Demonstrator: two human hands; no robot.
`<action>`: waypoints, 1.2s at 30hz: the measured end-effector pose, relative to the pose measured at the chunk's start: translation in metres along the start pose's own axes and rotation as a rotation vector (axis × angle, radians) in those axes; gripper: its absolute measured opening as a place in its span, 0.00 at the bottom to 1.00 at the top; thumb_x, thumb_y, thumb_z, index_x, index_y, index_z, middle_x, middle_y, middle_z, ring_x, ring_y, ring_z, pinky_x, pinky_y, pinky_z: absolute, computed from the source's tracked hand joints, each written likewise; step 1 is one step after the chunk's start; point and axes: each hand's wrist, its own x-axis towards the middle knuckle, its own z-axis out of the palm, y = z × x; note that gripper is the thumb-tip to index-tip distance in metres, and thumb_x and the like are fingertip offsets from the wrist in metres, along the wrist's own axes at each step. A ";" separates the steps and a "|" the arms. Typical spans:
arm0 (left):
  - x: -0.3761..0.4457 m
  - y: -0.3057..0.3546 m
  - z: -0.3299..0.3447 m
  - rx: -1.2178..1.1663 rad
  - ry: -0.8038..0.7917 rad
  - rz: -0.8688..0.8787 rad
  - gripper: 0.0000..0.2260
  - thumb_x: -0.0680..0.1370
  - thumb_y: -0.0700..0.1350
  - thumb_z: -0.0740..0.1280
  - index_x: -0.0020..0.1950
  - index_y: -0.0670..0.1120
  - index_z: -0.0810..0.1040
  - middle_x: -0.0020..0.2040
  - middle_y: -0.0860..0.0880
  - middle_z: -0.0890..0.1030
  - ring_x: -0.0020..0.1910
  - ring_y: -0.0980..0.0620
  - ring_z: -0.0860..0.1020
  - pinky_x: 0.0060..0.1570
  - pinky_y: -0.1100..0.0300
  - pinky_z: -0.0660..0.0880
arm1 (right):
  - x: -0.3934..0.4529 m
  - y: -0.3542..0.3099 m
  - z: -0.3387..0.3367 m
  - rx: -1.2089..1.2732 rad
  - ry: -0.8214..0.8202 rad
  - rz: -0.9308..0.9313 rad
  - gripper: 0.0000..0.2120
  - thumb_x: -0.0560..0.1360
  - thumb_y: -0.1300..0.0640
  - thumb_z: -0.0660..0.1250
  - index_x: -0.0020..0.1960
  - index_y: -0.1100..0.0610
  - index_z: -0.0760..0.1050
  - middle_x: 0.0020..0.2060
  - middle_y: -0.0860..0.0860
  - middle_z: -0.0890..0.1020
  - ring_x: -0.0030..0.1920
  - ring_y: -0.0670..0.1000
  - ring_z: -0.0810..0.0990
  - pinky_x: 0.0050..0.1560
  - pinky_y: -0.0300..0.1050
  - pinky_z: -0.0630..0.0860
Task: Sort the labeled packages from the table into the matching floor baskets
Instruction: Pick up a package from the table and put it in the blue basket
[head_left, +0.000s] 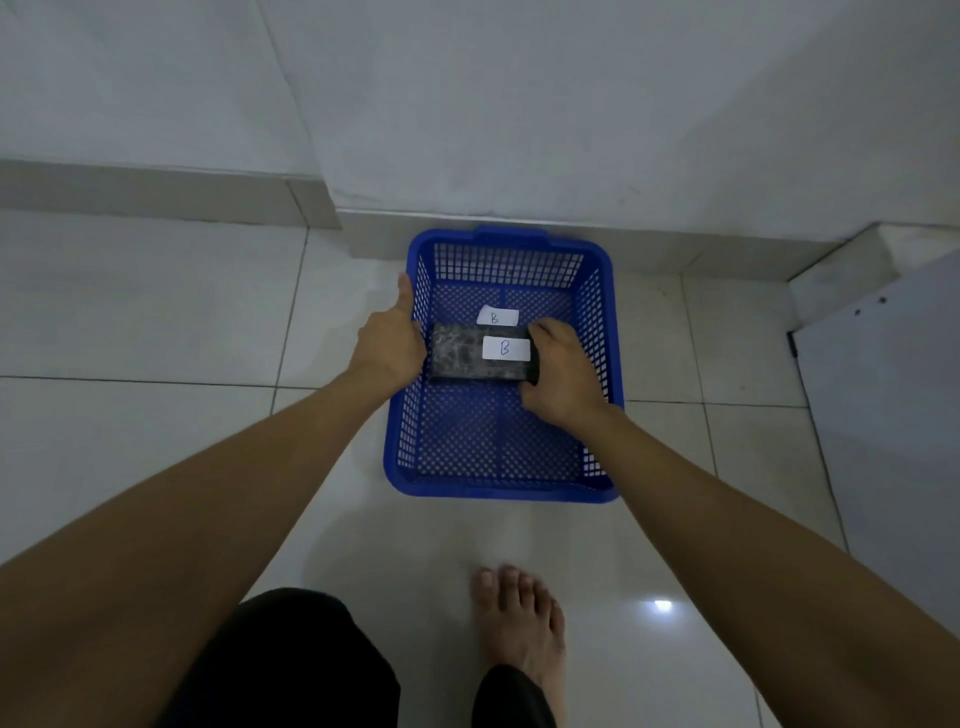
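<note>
Both hands, left hand and right hand, clamp the B-labelled package between them over the blue basket; it should be lowered flat before letting go.

Bare forearms without sleeves, a bare foot, and seemingly black trousers.

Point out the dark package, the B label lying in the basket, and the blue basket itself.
dark package (457, 353): head view, on its bare wrapped top, left of its own label.
B label (497, 316): head view, middle of the white slip on the basket floor.
blue basket (498, 488): head view, near rim.
</note>
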 end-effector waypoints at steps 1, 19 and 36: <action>0.001 -0.001 0.001 0.002 0.002 -0.002 0.31 0.83 0.43 0.57 0.81 0.50 0.41 0.50 0.38 0.81 0.36 0.49 0.75 0.40 0.55 0.74 | 0.002 -0.001 -0.001 0.004 -0.005 0.005 0.26 0.66 0.64 0.73 0.63 0.63 0.74 0.60 0.57 0.74 0.62 0.56 0.71 0.64 0.49 0.72; -0.101 0.071 -0.082 0.245 -0.117 0.050 0.22 0.82 0.52 0.54 0.75 0.44 0.64 0.69 0.41 0.71 0.59 0.40 0.76 0.53 0.46 0.75 | -0.073 -0.084 -0.120 0.077 -0.229 0.163 0.38 0.69 0.57 0.74 0.75 0.61 0.63 0.69 0.59 0.70 0.69 0.59 0.67 0.70 0.49 0.65; -0.330 0.288 -0.376 0.281 -0.150 0.148 0.19 0.83 0.51 0.54 0.68 0.42 0.70 0.67 0.41 0.73 0.58 0.41 0.76 0.54 0.46 0.75 | -0.205 -0.294 -0.455 0.228 -0.317 0.339 0.21 0.76 0.56 0.68 0.67 0.61 0.71 0.65 0.59 0.75 0.63 0.59 0.74 0.59 0.47 0.71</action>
